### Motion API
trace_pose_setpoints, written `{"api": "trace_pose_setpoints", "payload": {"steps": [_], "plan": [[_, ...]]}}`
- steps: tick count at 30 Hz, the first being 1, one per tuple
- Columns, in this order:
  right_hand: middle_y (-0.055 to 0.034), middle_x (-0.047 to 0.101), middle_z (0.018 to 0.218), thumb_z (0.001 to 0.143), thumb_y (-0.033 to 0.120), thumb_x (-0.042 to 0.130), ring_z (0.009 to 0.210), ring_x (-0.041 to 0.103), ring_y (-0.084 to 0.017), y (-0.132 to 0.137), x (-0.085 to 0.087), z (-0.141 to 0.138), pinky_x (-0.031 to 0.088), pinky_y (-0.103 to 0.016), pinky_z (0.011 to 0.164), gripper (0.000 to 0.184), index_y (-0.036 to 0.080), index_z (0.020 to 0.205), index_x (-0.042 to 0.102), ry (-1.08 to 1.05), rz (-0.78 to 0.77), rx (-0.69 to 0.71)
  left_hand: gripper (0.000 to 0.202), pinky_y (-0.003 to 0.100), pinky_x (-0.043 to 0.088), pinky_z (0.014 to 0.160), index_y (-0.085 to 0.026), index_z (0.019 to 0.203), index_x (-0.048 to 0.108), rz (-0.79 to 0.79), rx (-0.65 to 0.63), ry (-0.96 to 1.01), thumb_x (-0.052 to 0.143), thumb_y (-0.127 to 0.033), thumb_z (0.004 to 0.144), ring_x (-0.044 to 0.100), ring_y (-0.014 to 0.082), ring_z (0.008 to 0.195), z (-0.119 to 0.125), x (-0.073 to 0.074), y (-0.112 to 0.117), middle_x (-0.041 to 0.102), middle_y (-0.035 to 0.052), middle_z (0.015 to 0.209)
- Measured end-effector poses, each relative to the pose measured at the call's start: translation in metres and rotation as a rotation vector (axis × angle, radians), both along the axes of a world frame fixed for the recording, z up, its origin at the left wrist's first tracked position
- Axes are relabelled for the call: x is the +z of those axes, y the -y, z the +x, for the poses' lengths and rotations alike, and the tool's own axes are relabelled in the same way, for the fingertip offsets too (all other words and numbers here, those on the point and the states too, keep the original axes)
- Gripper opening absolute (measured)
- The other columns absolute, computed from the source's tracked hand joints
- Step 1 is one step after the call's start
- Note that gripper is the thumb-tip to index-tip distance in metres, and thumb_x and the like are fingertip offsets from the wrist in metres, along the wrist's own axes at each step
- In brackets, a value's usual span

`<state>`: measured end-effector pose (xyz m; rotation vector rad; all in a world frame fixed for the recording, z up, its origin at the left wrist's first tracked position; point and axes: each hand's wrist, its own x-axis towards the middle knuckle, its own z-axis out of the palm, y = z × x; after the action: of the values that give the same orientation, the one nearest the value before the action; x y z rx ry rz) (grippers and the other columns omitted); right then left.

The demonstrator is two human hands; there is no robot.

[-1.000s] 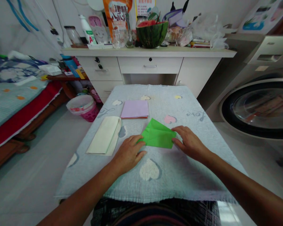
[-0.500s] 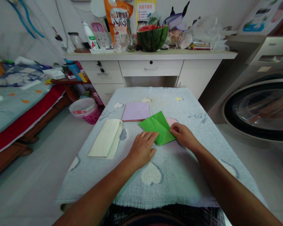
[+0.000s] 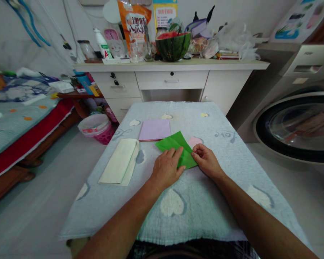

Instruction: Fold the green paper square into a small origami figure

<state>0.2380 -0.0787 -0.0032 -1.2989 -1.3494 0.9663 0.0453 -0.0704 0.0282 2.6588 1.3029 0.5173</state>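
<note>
A green sheet of paper (image 3: pixel 175 141) with creases lies turned cornerwise on the cloth-covered table (image 3: pixel 205 216). My left hand (image 3: pixel 167 163) rests flat on its near left part, fingers stretched out and thumb apart. At the sheet's right edge, my right hand (image 3: pixel 206 160) pinches the paper between thumb and forefinger. Just behind the green sheet sits a stack of square paper (image 3: pixel 154 129), lilac on top with a red edge below. To the left lies a folded pale cream paper (image 3: pixel 118 162).
Beyond the table stands a white cabinet (image 3: pixel 172 78) bearing a cut watermelon (image 3: pixel 173 46), an orange snack bag (image 3: pixel 135 23), a white bottle (image 3: pixel 102 44) and plastic bags. A washing machine (image 3: pixel 307 118) is at right. A pink bin (image 3: pixel 95 127) and a bed (image 3: pixel 21 118) are at left.
My left hand has slid further right and over the green paper. My right hand still pinches the right edge, a little lower in view. The whole view has shifted slightly.
</note>
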Motion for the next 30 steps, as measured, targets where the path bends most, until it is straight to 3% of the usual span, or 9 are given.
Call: {"api": "trace_pose_setpoints", "payload": {"steps": [5,9,12,15,18,20,24,27,30], "plan": [[0.0065,0.049,0.063,0.079,0.031,0.058,0.052,0.042,-0.011,0.002,0.001,0.001,0.031,-0.022,0.048,0.017,0.022,0.09,0.048,-0.009,0.035,-0.088,0.041,0.036,0.051,0.083,-0.019,0.121,0.054,-0.021,-0.027,0.068,0.06,-0.024,0.081,0.058,0.0223,0.093,-0.009,-0.004,0.002,0.056,0.0065,0.101],[0.0069,0.049,0.062,0.083,0.026,0.051,0.051,0.043,-0.012,0.002,0.003,0.006,0.036,-0.024,0.051,0.032,0.022,0.115,0.045,0.202,0.069,-0.209,0.039,0.034,0.049,0.087,-0.02,0.118,0.056,-0.042,-0.028,0.291,0.051,-0.01,0.081,0.057,0.0195,0.097,-0.018,-0.007,0.002,0.055,0.0052,0.101],[-0.0062,0.061,0.091,0.079,0.021,0.052,0.078,0.056,-0.021,0.003,0.005,0.009,0.047,-0.036,0.074,0.047,0.017,0.126,0.044,0.505,0.188,-0.299,0.047,0.031,0.048,0.088,-0.021,0.119,0.055,-0.112,-0.027,0.453,0.046,-0.003,0.076,0.056,0.0171,0.098,-0.022,-0.009,-0.002,0.054,0.0045,0.103],[-0.0187,0.049,0.126,0.076,0.02,0.055,0.117,0.045,-0.034,0.006,0.011,0.004,0.036,-0.053,0.099,0.062,0.015,0.136,0.04,0.745,0.402,-0.334,0.052,0.029,0.049,0.083,-0.021,0.118,0.056,-0.222,-0.009,0.545,0.044,0.0,0.071,0.056,0.0162,0.094,-0.025,-0.013,-0.008,0.053,0.0038,0.099],[-0.0162,0.045,0.134,0.079,0.021,0.055,0.126,0.041,-0.035,0.015,0.019,-0.008,0.03,-0.055,0.105,0.066,0.021,0.143,0.035,0.804,0.564,-0.215,0.057,0.029,0.047,0.086,-0.021,0.117,0.057,-0.282,-0.023,0.613,0.043,0.001,0.067,0.056,0.0165,0.096,-0.028,-0.016,-0.011,0.053,0.0033,0.099],[-0.0146,0.048,0.136,0.081,0.026,0.057,0.13,0.04,-0.034,0.02,0.022,-0.018,0.023,-0.056,0.11,0.068,0.023,0.145,0.033,0.857,0.613,-0.026,0.058,0.03,0.044,0.093,-0.021,0.118,0.057,-0.292,-0.056,0.66,0.043,0.0,0.065,0.055,0.0166,0.1,-0.029,-0.018,-0.012,0.054,0.0033,0.102],[-0.0154,0.045,0.146,0.078,0.027,0.058,0.139,0.031,-0.032,0.024,0.02,-0.028,0.01,-0.056,0.115,0.077,0.016,0.148,0.028,0.963,0.514,0.256,0.058,0.029,0.043,0.092,-0.021,0.119,0.056,-0.387,-0.071,0.743,0.043,-0.004,0.065,0.055,0.016,0.097,-0.033,-0.018,-0.013,0.055,0.0023,0.099],[-0.014,0.045,0.147,0.071,0.016,0.055,0.14,0.031,-0.03,0.022,0.014,-0.026,0.01,-0.056,0.115,0.079,0.014,0.146,0.033,0.986,0.454,0.286,0.059,0.026,0.045,0.08,-0.02,0.121,0.053,-0.49,-0.065,0.817,0.044,-0.008,0.064,0.053,0.0141,0.084,-0.037,-0.017,-0.014,0.051,0.0009,0.091],[-0.0129,0.051,0.143,0.068,0.007,0.052,0.137,0.037,-0.029,0.018,0.009,-0.019,0.014,-0.057,0.114,0.074,0.015,0.141,0.043,0.997,0.444,0.242,0.062,0.025,0.045,0.078,-0.02,0.124,0.05,-0.505,-0.08,0.866,0.044,-0.009,0.063,0.052,0.0138,0.082,-0.041,-0.015,-0.015,0.049,0.0009,0.091]]}}
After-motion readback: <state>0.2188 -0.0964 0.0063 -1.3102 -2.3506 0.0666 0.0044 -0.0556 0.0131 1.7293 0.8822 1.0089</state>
